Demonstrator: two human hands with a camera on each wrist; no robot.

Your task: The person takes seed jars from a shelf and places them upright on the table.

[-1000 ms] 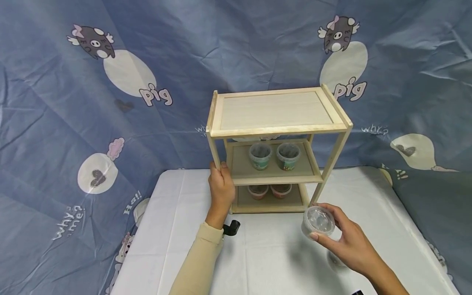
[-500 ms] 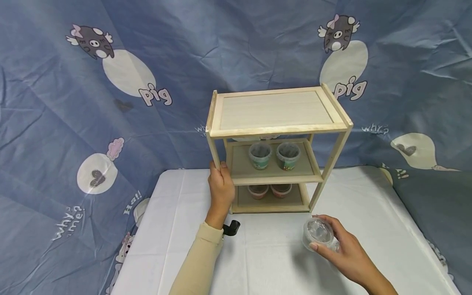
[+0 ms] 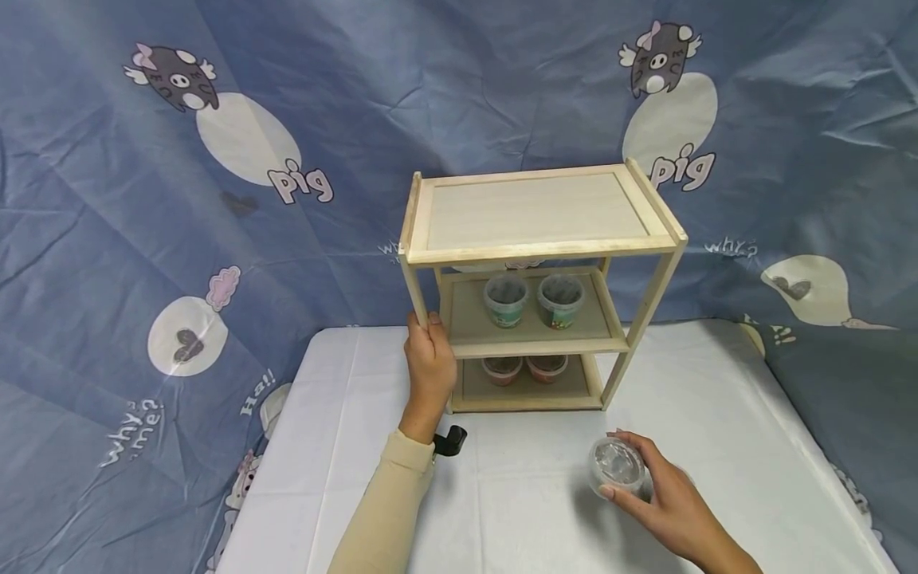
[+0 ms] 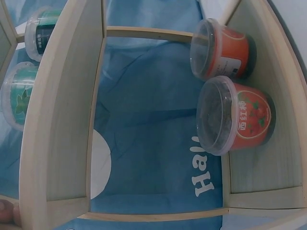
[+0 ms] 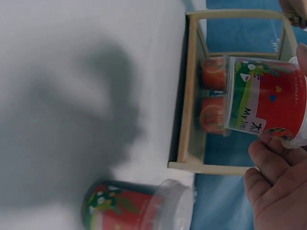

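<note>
My left hand [image 3: 430, 367] grips the left front post of a small wooden shelf [image 3: 538, 211]. In my right hand [image 3: 674, 506], fingers and thumb hold a lidded clear plastic cup [image 3: 617, 464] above the white table, in front of the shelf's right side. The right wrist view shows this cup's red and green printed label [image 5: 278, 96]. Below it a second red-labelled cup [image 5: 127, 208] stands on the table, mostly hidden behind the hand in the head view.
Two green-labelled cups, one left [image 3: 505, 301] and one right [image 3: 561, 303], stand on the middle tier. The bottom tier bears two red-orange cups, near [image 4: 252, 117] and far [image 4: 232, 52]. A blue printed cloth [image 3: 358, 96] hangs behind the table [image 3: 516, 494].
My right hand, with the cup, has moved away from the shelf, down in the head view. The left hand stays on the post.
</note>
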